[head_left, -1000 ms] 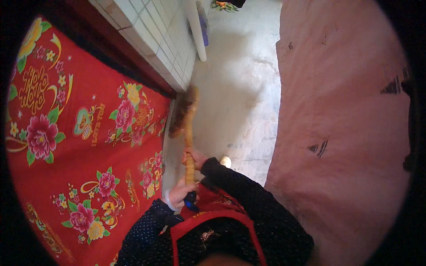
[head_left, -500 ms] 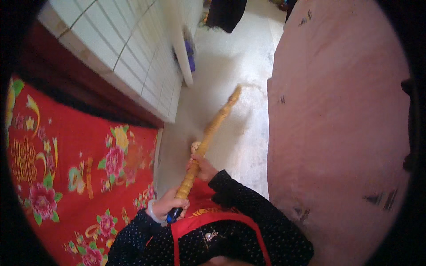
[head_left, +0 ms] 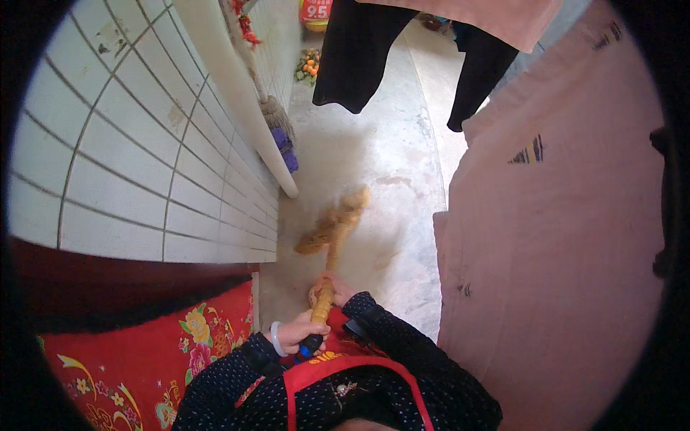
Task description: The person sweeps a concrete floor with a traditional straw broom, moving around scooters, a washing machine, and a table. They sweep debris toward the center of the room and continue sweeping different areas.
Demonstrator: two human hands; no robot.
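Observation:
A broom (head_left: pixel 323 300) with a jointed bamboo-like handle and a dark butt end points away from me over the pale floor. My left hand (head_left: pixel 300 334), with a pale bangle at the wrist, is wrapped round the handle near that butt end. Farther up the handle, my right hand (head_left: pixel 339 290) grips it. The yellow-brown broom head (head_left: pixel 338 219) is smeared by motion, so I cannot tell whether it touches the floor (head_left: pixel 392 262).
White tiled wall (head_left: pixel 115 172) and a slanting pale pole (head_left: pixel 248 118) stand on the left, with purple cloth (head_left: pixel 284 149) behind. Red floral cloth (head_left: pixel 194 359) lies lower left. Pink cloth (head_left: pixel 553 258) fills the right. Dark trousers (head_left: pixel 356 54) hang ahead; orange fruit (head_left: pixel 309 66) lies beyond.
The broom head has swung left and nearer, and now shows more fully. The view has shifted, bringing more tiled wall and the hanging trousers in. Both hands keep hold of the handle.

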